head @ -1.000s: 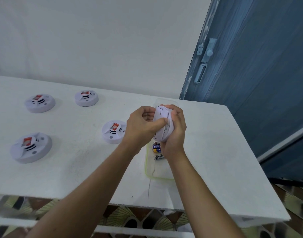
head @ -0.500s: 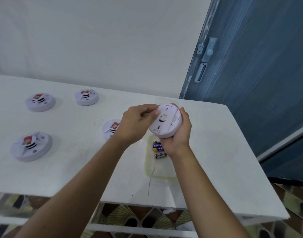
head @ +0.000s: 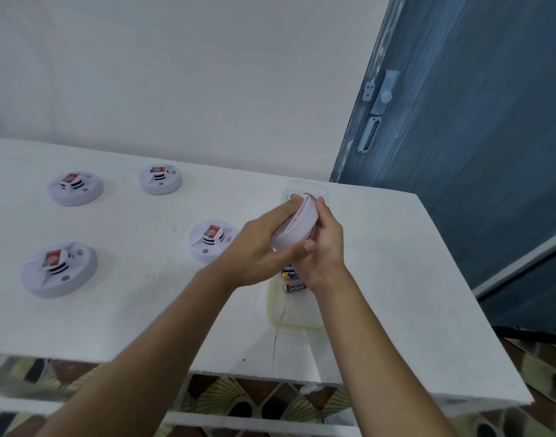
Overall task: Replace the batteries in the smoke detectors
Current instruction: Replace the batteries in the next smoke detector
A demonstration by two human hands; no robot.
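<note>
Detector (head: 297,227) between hands: left (head: 257,253), right (head: 328,247)

right hand (head: 326,252) hides much of smoke detector (head: 298,223) and batteries (head: 294,287)

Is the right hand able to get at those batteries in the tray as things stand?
Probably yes, once free. The batteries lie uncovered in the open tray just under the right hand. For now that hand and the left hand both grip a smoke detector.

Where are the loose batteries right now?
Head view, right of centre: batteries lie in the clear tray, just below the held smoke detector.
</note>
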